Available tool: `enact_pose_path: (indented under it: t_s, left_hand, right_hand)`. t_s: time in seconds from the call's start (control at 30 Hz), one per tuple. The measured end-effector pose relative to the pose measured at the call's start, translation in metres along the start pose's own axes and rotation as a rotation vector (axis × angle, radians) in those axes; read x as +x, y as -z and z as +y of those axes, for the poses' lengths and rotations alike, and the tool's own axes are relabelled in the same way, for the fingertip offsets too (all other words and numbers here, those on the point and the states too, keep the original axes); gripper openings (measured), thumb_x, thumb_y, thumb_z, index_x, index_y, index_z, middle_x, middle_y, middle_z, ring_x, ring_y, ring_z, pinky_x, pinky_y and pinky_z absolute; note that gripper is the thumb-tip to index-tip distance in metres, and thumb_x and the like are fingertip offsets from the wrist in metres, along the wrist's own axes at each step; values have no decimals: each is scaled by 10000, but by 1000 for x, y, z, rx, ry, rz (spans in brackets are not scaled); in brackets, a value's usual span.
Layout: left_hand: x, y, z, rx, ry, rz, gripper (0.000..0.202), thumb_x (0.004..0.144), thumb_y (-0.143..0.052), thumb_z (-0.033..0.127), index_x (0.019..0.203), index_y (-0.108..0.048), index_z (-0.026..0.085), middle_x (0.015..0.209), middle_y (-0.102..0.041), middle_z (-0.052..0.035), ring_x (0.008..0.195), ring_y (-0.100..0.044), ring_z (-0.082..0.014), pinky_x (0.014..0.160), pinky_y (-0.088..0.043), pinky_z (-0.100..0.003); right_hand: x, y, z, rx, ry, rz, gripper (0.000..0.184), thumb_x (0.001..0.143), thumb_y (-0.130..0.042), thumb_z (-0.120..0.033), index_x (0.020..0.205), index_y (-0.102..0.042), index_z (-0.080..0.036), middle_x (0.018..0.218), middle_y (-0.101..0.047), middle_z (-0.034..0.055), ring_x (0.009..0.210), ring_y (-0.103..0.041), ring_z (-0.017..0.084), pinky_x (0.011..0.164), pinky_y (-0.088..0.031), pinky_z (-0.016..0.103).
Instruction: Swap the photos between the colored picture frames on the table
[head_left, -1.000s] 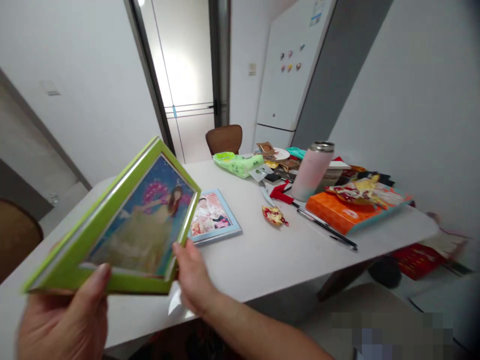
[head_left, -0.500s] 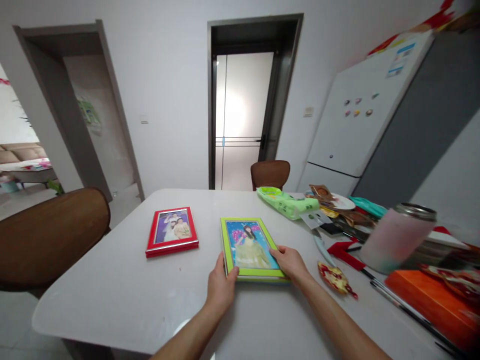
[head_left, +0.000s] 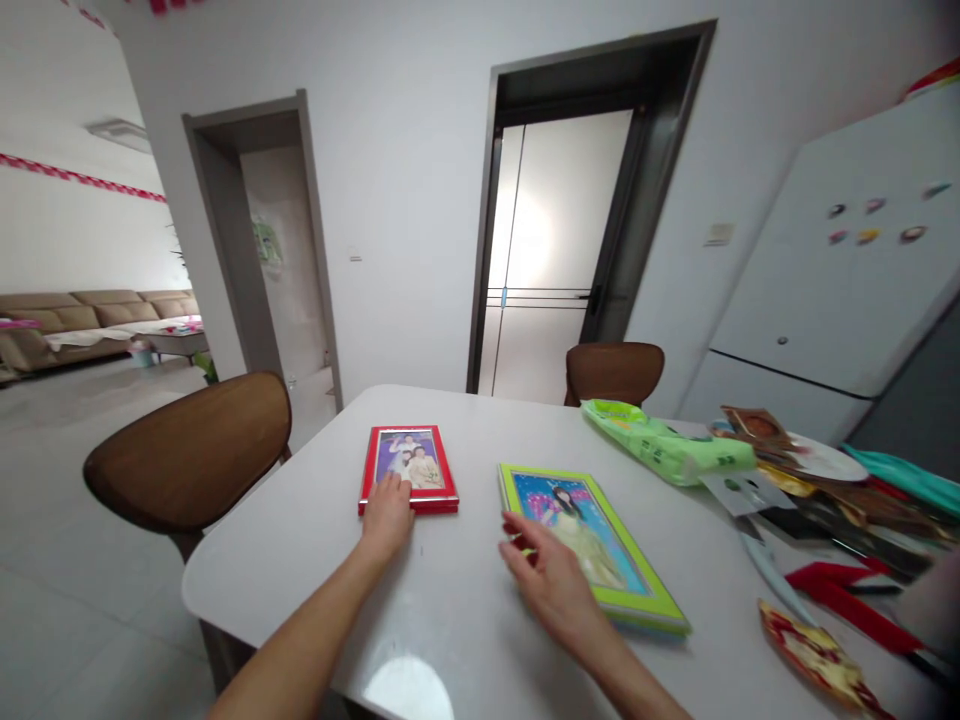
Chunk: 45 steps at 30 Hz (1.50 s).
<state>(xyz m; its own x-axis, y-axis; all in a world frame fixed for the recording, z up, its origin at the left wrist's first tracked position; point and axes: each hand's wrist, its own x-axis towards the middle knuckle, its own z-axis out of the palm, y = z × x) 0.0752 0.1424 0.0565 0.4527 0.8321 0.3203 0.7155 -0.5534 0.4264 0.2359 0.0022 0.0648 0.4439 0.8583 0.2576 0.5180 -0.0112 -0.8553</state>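
Note:
A red picture frame [head_left: 442, 470] with a portrait photo lies on the white table [head_left: 465, 590]; its front edge shows two layers. My left hand [head_left: 389, 515] reaches over that front edge, its extended fingers resting on the photo and the thumb hidden. To the right, a lime-green picture frame [head_left: 637, 560] lies flat and turned at an angle, showing a person in a pale dress. My right hand [head_left: 551, 575] is over its left front part, thumb and fingers apart, not gripping it. Whether the right hand touches the frame cannot be made out.
A green packet [head_left: 667, 450] lies by the far edge. Beyond the lime-green frame are a red-handled tool [head_left: 855, 600], a piece of fruit peel [head_left: 814, 650] and a white plate [head_left: 825, 460] among clutter. Brown chairs stand left [head_left: 195, 450] and behind [head_left: 615, 372].
My left hand has left the lime-green frame and moved left onto the red one. My right hand has let go of the green frame's right side and shifted left. The view has turned left.

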Motion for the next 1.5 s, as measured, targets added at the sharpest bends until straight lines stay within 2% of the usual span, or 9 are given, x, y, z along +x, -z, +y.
enact_pose_path:
  t_s: [0.07, 0.2, 0.43, 0.6, 0.7, 0.8, 0.97, 1.13, 1.5]
  left_hand:
    - [-3, 7, -9, 44, -16, -26, 257, 840, -483, 276, 1067, -475, 155, 1080, -500, -64, 907, -528, -197, 757, -445, -396]
    - [-25, 15, 4, 63, -50, -51, 193, 824, -506, 255, 984, -523, 148, 1006, -542, -59, 901, -528, -202, 772, -430, -390]
    - [-75, 44, 42, -67, -70, -30, 196, 757, -536, 237, 943, -557, 180, 925, -607, -75, 870, -552, -258, 753, -429, -357]
    - [-100, 72, 39, -710, 4, 59, 444, 783, -484, 288, 1204, -393, 180, 1208, -477, -80, 1099, -437, -224, 915, -345, -329]
    - [-114, 83, 36, -1141, 115, 108, 579, 781, -476, 384, 1275, -271, 164, 1264, -413, -101, 1151, -381, -228, 947, -315, -356]
    - [-129, 81, 31, -1296, 257, 50, 747, 713, -528, 485, 1295, -213, 141, 1257, -418, -121, 1128, -407, -245, 927, -351, -348]
    - [-149, 53, 7, -1181, 290, -5, 732, 684, -553, 388, 1288, -230, 128, 1286, -382, -100, 1147, -384, -233, 925, -367, -305]
    - [-152, 42, -15, -660, 280, -14, 641, 668, -520, 192, 1263, -285, 141, 1241, -442, -89, 1137, -393, -230, 981, -263, -368]
    - [-152, 27, -29, -152, 175, -53, 576, 698, -438, 173, 1256, -306, 110, 1272, -397, -124, 1184, -331, -217, 1008, -155, -425]
  right_hand:
    - [-4, -40, -7, 336, -154, -86, 379, 587, -589, -323, 922, -603, -147, 783, -638, 54, 658, -580, 162, 638, -460, 285]
    - [3, -92, -9, 605, -288, -99, 401, 669, -492, -430, 900, -569, -110, 670, -629, 62, 595, -596, 174, 554, -472, 301]
    - [-7, -85, -49, 846, -184, 35, 442, 749, -388, -416, 1108, -463, -169, 992, -615, 74, 893, -570, 183, 718, -468, 290]
    - [-50, -51, -64, 458, 74, 0, 398, 750, -464, -360, 1100, -500, -174, 1027, -613, 74, 892, -578, 197, 769, -463, 307]
    - [-77, -43, -49, 142, 421, -34, 400, 766, -430, -294, 1156, -467, -215, 1117, -567, 58, 1003, -530, 216, 826, -448, 325]
    - [-95, -52, -25, -143, 830, -52, 495, 764, -372, -195, 1256, -345, -230, 1204, -498, 49, 1096, -458, 204, 874, -425, 326]
    - [-109, -77, 1, -499, 1003, -42, 526, 757, -344, -122, 1277, -309, -196, 1151, -541, 71, 1085, -467, 220, 823, -455, 355]
    - [-109, -92, -3, -587, 1136, -60, 399, 780, -392, -176, 1171, -461, -197, 1086, -589, 62, 990, -541, 193, 765, -471, 282]
    - [-111, -107, -7, -558, 1083, -41, 307, 731, -448, -199, 1008, -580, -186, 1010, -630, 61, 918, -568, 214, 720, -485, 320]
